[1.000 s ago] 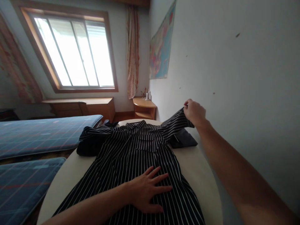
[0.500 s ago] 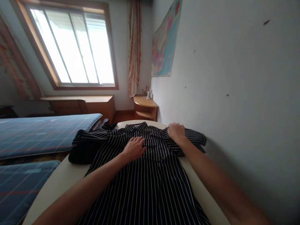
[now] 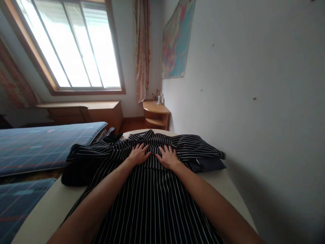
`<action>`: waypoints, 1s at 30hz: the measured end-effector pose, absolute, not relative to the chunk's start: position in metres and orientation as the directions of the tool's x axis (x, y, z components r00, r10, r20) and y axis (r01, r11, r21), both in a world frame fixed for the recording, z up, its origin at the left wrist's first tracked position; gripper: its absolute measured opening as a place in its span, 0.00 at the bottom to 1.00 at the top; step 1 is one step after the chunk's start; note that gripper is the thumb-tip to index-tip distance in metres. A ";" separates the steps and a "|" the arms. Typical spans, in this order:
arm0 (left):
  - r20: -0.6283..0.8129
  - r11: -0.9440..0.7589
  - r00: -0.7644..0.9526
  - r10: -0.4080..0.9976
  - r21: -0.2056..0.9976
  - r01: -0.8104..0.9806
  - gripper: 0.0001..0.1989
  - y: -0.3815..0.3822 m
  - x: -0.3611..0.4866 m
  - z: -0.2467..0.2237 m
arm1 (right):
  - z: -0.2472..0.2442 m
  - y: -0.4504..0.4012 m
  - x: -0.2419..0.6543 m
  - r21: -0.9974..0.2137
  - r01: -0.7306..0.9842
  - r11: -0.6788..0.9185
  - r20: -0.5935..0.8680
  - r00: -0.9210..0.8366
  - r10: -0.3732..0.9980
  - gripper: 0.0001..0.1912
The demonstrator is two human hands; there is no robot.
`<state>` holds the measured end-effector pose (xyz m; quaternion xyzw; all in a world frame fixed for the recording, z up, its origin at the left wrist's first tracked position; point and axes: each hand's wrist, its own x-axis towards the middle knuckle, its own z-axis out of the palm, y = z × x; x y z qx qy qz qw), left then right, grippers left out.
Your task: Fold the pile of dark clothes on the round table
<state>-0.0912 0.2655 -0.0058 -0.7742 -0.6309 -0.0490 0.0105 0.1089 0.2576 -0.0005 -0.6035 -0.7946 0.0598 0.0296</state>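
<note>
A black shirt with white stripes [image 3: 152, 200] lies spread on a cream table [image 3: 38, 210], its collar at the far edge and its sleeves out to both sides. On the left of its chest my left hand [image 3: 139, 154] rests flat with fingers spread. My right hand [image 3: 167, 157] lies on the right of the chest, fingers apart, palm down. Neither hand holds anything. Dark folded cloth [image 3: 207, 165] shows under the right sleeve, and a black item [image 3: 78, 172] sits under the left sleeve.
Blue plaid mattresses [image 3: 50, 145] lie left of the table. A white wall [image 3: 241, 101] runs along the right side. Beyond the far edge stand a wooden corner shelf [image 3: 156, 107] and a wooden desk [image 3: 104, 105] below a window.
My right hand has moved left from the right sleeve onto the chest and opened out. My left hand has shifted slightly left and away from me. The right sleeve lies flatter, and the view has shifted.
</note>
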 end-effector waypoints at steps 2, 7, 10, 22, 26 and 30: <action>0.129 -0.177 0.174 0.976 0.014 0.984 0.28 0.265 -0.084 -0.001 | 0.000 0.262 0.112 -0.115 0.940 0.322 0.018 -0.322 0.947 0.34; 0.202 -0.181 0.177 0.963 0.003 0.983 0.20 0.235 -0.052 0.007 | 0.010 0.252 0.106 0.033 0.923 0.383 0.191 -0.382 0.904 0.22; 0.188 -0.221 0.215 0.958 0.009 0.975 0.18 0.204 -0.040 0.007 | 0.014 0.232 0.099 0.083 0.906 0.416 0.216 -0.424 0.879 0.17; 0.185 -0.264 0.256 0.949 0.021 0.964 0.26 0.169 -0.076 -0.014 | 0.042 0.149 0.148 -0.002 0.940 0.341 0.090 -0.340 0.936 0.14; 0.299 -0.320 0.317 0.900 -0.041 0.946 0.19 0.155 -0.066 0.001 | 0.052 0.122 0.172 0.013 0.985 0.175 0.131 -0.175 0.976 0.17; 0.316 -0.555 0.523 0.792 0.013 0.832 0.17 0.112 -0.044 0.012 | 0.050 0.101 0.204 0.036 0.999 0.031 0.035 -0.033 0.999 0.26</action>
